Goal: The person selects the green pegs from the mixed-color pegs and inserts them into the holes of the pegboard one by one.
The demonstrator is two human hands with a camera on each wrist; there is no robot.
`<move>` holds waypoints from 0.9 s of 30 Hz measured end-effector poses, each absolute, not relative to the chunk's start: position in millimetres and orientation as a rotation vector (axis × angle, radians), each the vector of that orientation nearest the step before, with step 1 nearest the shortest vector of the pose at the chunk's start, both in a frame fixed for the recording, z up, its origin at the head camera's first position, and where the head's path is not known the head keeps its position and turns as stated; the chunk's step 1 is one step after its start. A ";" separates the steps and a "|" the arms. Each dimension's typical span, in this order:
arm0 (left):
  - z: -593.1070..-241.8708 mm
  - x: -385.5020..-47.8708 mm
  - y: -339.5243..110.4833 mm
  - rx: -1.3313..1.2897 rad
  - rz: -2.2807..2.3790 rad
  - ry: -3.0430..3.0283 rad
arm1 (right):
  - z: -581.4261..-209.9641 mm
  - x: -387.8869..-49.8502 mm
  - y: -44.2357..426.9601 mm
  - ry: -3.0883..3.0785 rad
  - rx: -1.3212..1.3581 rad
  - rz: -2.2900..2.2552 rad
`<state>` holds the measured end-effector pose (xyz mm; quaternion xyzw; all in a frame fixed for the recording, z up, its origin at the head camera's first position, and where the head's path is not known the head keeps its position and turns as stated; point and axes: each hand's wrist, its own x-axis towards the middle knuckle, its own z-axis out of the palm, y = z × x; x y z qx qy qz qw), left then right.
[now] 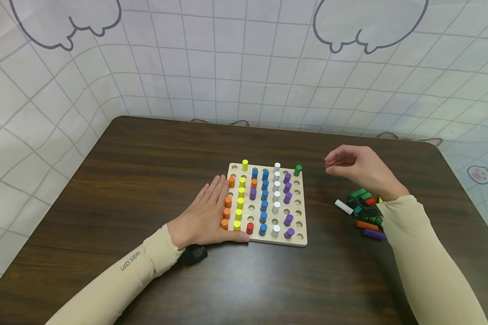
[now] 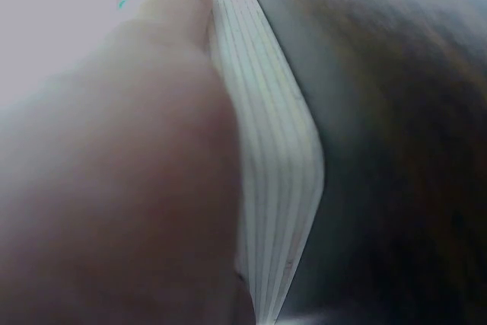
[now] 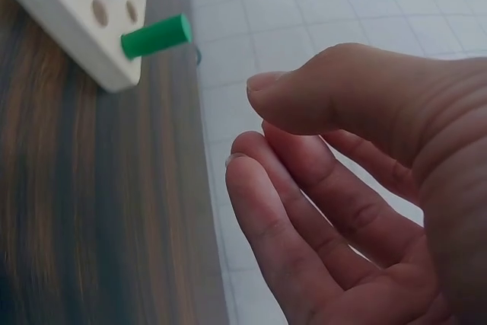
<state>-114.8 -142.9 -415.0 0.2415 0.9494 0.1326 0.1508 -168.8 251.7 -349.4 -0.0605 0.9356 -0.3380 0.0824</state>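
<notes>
A pale wooden pegboard (image 1: 303, 225) lies on the table, with coloured pegs standing in many of its holes. My left hand (image 1: 205, 214) rests along its left side, fingers straight, thumb stretched along the near edge beside a red peg (image 1: 250, 228). In the left wrist view the board's layered side (image 2: 274, 157) shows next to the thumb. To the right of the board my right hand (image 1: 359, 167) hovers with fingers loosely bent. Its thumb and fingertips are apart with nothing between them. Nearest to it on the board is a green peg (image 3: 156, 36) at the far right corner.
Loose pegs lie in a pile under my right wrist, among them a white peg (image 1: 343, 206), an orange peg (image 1: 367, 225) and a purple peg (image 1: 374, 234). A black device (image 1: 193, 255) sits by my left wrist. Grid-patterned cloth (image 1: 227, 58) hangs behind the dark table.
</notes>
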 end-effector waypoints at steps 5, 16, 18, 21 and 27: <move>-414.9 -115.2 -143.5 0.695 0.383 2.720 | -348.3 -161.0 263.4 2.820 -0.209 -0.924; -415.2 -113.7 -146.5 0.688 0.416 2.721 | -351.9 -150.8 288.0 2.736 -0.287 -0.901; -415.4 -113.7 -146.7 0.687 0.426 2.718 | -353.7 -150.5 292.5 2.716 -0.292 -0.897; -415.8 -113.6 -147.1 0.690 0.431 2.715 | -358.8 -150.7 299.2 2.703 -0.308 -0.880; -416.3 -113.9 -147.1 0.696 0.428 2.714 | -365.7 -148.7 310.5 2.684 -0.346 -0.848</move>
